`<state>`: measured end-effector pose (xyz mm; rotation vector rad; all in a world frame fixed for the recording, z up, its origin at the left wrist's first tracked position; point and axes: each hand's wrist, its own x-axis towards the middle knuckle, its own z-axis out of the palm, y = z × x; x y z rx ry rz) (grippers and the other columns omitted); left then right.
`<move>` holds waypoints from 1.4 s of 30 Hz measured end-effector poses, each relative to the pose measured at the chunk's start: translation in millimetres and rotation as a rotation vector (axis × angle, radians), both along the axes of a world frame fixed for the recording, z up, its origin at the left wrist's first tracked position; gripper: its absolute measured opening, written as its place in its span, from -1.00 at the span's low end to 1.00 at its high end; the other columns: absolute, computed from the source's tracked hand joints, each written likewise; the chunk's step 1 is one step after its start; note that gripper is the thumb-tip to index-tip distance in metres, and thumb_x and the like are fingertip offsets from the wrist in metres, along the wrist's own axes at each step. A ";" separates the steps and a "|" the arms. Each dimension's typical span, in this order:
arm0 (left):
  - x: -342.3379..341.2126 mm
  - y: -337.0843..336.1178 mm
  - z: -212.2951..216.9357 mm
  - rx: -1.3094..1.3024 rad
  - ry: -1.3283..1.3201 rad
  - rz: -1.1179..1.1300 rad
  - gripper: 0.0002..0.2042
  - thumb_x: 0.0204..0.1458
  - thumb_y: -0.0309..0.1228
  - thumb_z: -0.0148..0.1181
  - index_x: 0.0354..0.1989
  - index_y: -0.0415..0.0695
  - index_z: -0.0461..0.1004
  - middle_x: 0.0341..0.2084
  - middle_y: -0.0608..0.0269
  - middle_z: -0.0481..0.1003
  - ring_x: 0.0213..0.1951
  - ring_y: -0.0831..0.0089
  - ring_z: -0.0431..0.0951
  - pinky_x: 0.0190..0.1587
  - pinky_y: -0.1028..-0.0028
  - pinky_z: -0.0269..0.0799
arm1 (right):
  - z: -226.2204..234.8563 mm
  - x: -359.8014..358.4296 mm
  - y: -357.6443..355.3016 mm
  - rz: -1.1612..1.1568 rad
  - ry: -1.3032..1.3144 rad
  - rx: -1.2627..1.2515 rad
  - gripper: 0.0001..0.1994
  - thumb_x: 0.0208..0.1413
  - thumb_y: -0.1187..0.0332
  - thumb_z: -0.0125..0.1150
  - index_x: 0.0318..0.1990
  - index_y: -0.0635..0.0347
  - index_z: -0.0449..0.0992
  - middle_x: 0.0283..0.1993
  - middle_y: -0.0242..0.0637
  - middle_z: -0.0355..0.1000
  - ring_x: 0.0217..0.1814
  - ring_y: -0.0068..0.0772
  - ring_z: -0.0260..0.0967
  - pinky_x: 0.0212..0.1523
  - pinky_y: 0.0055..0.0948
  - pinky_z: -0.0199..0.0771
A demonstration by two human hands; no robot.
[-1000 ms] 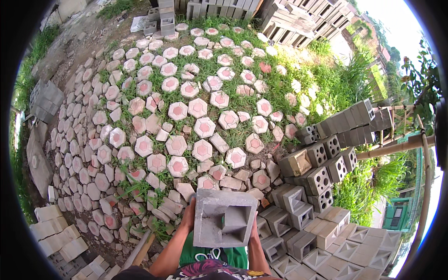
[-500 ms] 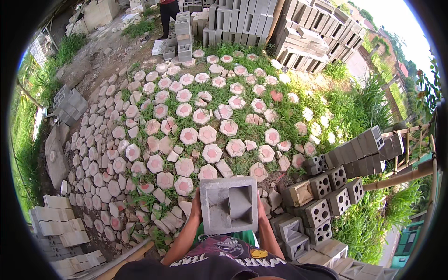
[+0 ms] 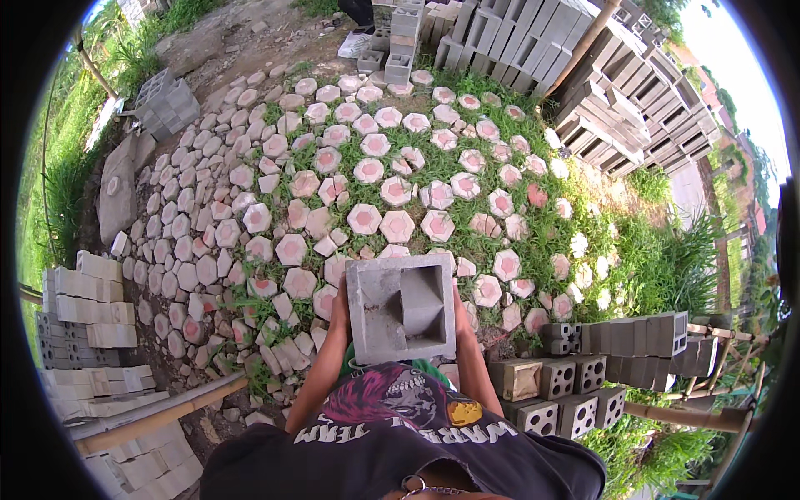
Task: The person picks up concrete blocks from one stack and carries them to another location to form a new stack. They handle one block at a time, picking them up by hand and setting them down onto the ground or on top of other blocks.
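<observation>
A square grey concrete block [image 3: 373,293] is held up before my body, over the paved ground. Its near face shows a recess with a curved inner piece on the right side. My left hand [image 3: 340,305] presses against the block's left side and my right hand [image 3: 460,312] against its right side. Most of the fingers are hidden behind the block. Both forearms reach forward from my dark printed shirt [image 3: 400,408].
Hexagonal pavers [image 3: 364,219] with grass between them cover the ground ahead. Hollow ventilation blocks [image 3: 557,379] are stacked at my right, pale blocks [image 3: 92,308] at my left. Tall block stacks [image 3: 517,37] stand at the back. A bamboo pole [image 3: 167,410] lies at lower left. A person's legs [image 3: 357,12] show far off.
The block and both arms sit higher in the picture, still gripped from both sides. My view has turned left and down, so the surroundings shift rightward.
</observation>
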<state>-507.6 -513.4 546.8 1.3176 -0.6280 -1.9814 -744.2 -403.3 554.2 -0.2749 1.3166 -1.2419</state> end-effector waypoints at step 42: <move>-215.3 -768.8 4.2 0.025 0.075 0.400 -0.31 0.16 0.17 -0.19 0.08 -0.29 0.40 -0.12 0.09 0.48 -0.18 0.39 0.46 -0.12 0.43 0.36 | 36.7 -233.6 -862.8 0.398 -0.020 0.086 -0.21 0.20 -0.28 -0.26 0.36 0.18 0.08 0.35 -0.20 0.11 0.31 -0.25 0.12 0.32 -0.33 0.04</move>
